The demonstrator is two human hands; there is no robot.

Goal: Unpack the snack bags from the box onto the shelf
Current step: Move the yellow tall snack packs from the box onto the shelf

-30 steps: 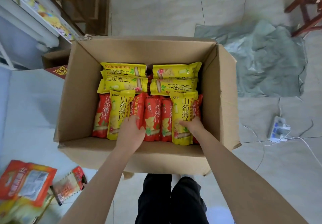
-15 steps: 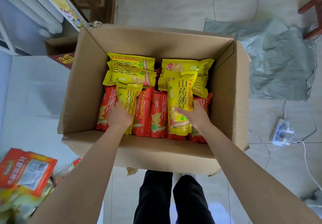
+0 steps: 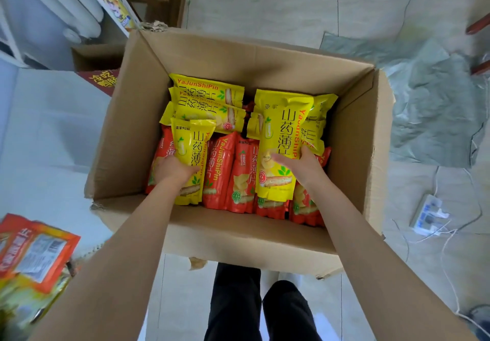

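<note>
An open cardboard box (image 3: 138, 118) stands on the floor in front of me. Inside, several red snack bags (image 3: 225, 171) stand in a row near its front wall, and yellow bags (image 3: 206, 97) lie flat behind them. My left hand (image 3: 172, 171) grips a yellow snack bag (image 3: 192, 155) at the left of the row. My right hand (image 3: 302, 165) grips a larger-looking yellow bag (image 3: 281, 139), raised above the red ones. Both bags are upright and partly lifted. The shelf's edge (image 3: 111, 4) shows at the upper left.
Red and yellow snack packs (image 3: 34, 256) lie at the lower left. A small cardboard box (image 3: 98, 57) sits behind the big one. Grey plastic sheeting (image 3: 434, 102) covers the floor at right. A power strip (image 3: 429, 216) with white cables lies at the right. My legs (image 3: 259, 306) stand just before the box.
Both hands have pulled their yellow bags up out of the row; the right one has risen more. The camera has moved closer to the box.
</note>
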